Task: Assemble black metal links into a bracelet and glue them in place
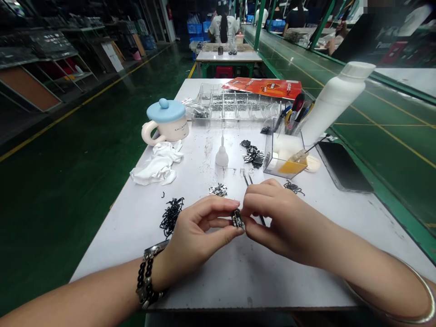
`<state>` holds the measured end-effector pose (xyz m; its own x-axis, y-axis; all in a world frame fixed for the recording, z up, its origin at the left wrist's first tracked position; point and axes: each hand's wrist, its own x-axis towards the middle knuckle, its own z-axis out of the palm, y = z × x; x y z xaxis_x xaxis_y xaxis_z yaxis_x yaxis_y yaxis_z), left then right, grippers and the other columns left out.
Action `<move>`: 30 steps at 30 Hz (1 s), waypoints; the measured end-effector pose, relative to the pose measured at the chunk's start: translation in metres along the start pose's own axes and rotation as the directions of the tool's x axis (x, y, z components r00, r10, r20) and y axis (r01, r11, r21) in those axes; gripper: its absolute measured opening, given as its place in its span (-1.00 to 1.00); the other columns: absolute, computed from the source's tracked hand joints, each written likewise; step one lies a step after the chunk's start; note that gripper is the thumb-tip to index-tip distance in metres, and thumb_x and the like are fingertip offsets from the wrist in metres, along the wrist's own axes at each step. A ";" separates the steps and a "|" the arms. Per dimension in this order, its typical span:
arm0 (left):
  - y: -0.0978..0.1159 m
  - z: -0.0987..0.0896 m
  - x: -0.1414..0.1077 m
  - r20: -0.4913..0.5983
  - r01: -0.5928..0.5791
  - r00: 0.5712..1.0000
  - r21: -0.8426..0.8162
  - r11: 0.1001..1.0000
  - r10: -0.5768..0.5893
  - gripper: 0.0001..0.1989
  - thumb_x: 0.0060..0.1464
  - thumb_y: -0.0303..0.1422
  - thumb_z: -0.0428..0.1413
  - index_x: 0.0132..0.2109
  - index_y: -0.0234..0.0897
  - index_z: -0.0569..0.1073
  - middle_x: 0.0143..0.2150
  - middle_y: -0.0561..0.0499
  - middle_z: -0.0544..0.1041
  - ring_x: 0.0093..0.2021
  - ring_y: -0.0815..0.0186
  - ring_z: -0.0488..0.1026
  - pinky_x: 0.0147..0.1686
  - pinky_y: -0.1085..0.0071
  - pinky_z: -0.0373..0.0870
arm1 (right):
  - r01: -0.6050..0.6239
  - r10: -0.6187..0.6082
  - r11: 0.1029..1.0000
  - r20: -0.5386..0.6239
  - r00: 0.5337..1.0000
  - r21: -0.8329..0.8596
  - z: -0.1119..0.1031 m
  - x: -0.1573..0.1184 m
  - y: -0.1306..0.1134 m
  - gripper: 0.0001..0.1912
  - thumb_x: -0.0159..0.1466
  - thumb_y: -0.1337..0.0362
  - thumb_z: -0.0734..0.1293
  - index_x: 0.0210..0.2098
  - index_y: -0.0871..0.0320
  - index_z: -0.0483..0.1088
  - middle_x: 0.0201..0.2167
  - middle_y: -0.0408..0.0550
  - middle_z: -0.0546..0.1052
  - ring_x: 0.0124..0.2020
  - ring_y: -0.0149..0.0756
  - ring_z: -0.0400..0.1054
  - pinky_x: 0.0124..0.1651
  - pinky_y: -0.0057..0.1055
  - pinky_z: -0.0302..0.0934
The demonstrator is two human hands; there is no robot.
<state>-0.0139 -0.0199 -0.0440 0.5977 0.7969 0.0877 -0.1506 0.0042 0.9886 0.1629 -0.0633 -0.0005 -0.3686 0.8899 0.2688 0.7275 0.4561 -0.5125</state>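
Between the fingertips of my left hand (204, 227) is a small black and metallic part (237, 218). My right hand (272, 213) touches its right side with thumb and forefinger pinched; whether those fingers hold anything of their own is hidden. Black tweezers (261, 219) lie partly behind my right hand. Left of my left hand sits a pile of black curved pieces (172, 217). Small metallic bits (218, 190) lie just beyond my hands, and a heap of black parts (252, 154) is farther back.
A small white dropper bottle (222, 156) stands mid-table (204, 150). A lidded mug (168, 122) and white cloth (158, 165) are left. Right are a clear tool box (284, 156), a tall white bottle (337, 102) and a phone (345, 165). A compartment tray (235, 109) lies behind.
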 end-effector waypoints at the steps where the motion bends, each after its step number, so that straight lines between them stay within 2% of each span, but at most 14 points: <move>1: 0.000 0.000 0.000 0.004 0.005 1.000 -0.004 1.000 -0.005 -0.70 -0.13 -0.55 0.28 -0.19 -0.23 0.53 -0.16 -0.01 0.50 -0.16 0.30 0.51 -0.20 0.51 0.53 | -0.013 0.013 1.000 -0.001 1.000 0.016 0.000 0.000 0.000 -0.85 0.13 0.48 0.24 -0.52 0.19 0.18 -0.56 -0.21 0.26 -0.52 -0.47 0.09 -0.33 -0.42 -0.02; 7: 0.003 0.001 0.000 0.022 0.033 0.999 -0.018 0.999 -0.032 -0.71 -0.11 -0.57 0.26 -0.19 -0.21 0.53 -0.17 0.02 0.52 -0.16 0.31 0.52 -0.19 0.53 0.53 | -0.044 0.044 0.997 -0.002 0.999 0.059 -0.002 -0.001 0.000 -0.82 0.09 0.50 0.26 -0.55 0.19 0.18 -0.58 -0.24 0.26 -0.54 -0.49 0.07 -0.35 -0.44 -0.01; 12: 0.004 -0.001 0.002 0.039 0.105 0.994 -0.044 0.994 -0.103 -0.71 -0.11 -0.52 0.28 -0.17 -0.25 0.52 -0.15 -0.02 0.56 -0.13 0.23 0.53 -0.14 0.44 0.54 | -0.145 0.143 0.972 0.025 0.989 0.187 -0.004 0.000 0.000 -0.83 0.06 0.49 0.29 -0.57 0.17 0.22 -0.60 -0.25 0.30 -0.54 -0.49 0.13 -0.46 -0.51 0.00; 16: 0.003 -0.002 0.002 0.082 0.174 0.983 -0.098 0.980 -0.167 -0.71 -0.07 -0.52 0.26 -0.14 -0.24 0.51 -0.16 -0.02 0.58 -0.12 0.23 0.53 -0.10 0.43 0.51 | -0.108 0.110 0.982 -0.008 0.994 0.152 -0.003 0.001 0.000 -0.83 0.05 0.50 0.28 -0.58 0.19 0.21 -0.61 -0.25 0.28 -0.55 -0.50 0.10 -0.44 -0.50 0.00; 20: 0.003 -0.002 0.003 0.105 0.224 0.972 -0.144 0.964 -0.210 -0.72 -0.04 -0.54 0.24 -0.14 -0.20 0.51 -0.18 0.02 0.59 -0.13 0.28 0.53 -0.13 0.50 0.50 | -0.145 0.149 0.982 -0.022 0.989 0.124 -0.002 0.000 -0.003 -0.84 0.04 0.49 0.28 -0.58 0.19 0.21 -0.60 -0.25 0.29 -0.55 -0.51 0.09 -0.43 -0.49 0.00; 25: 0.004 -0.002 0.003 0.096 0.201 0.977 -0.112 0.973 -0.191 -0.73 -0.06 -0.53 0.25 -0.15 -0.23 0.52 -0.15 0.00 0.59 -0.13 0.26 0.53 -0.12 0.48 0.50 | -0.230 0.231 0.962 0.011 0.973 0.147 -0.002 -0.001 -0.005 -0.83 0.04 0.46 0.28 -0.59 0.18 0.19 -0.63 -0.26 0.29 -0.57 -0.50 0.09 -0.51 -0.51 -0.03; 30: 0.005 -0.002 0.003 0.079 0.132 0.989 -0.090 0.987 -0.125 -0.71 -0.08 -0.57 0.26 -0.17 -0.22 0.53 -0.16 0.04 0.58 -0.13 0.31 0.53 -0.11 0.55 0.49 | -0.249 0.245 0.954 0.041 0.969 0.168 -0.003 0.000 -0.005 -0.83 0.03 0.46 0.28 -0.60 0.17 0.20 -0.62 -0.25 0.29 -0.57 -0.50 0.11 -0.55 -0.52 -0.03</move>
<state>-0.0144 -0.0169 -0.0394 0.6720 0.7401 -0.0269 -0.1410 0.1636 0.9764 0.1608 -0.0655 0.0049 -0.2022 0.9741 0.1013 0.6887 0.2149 -0.6924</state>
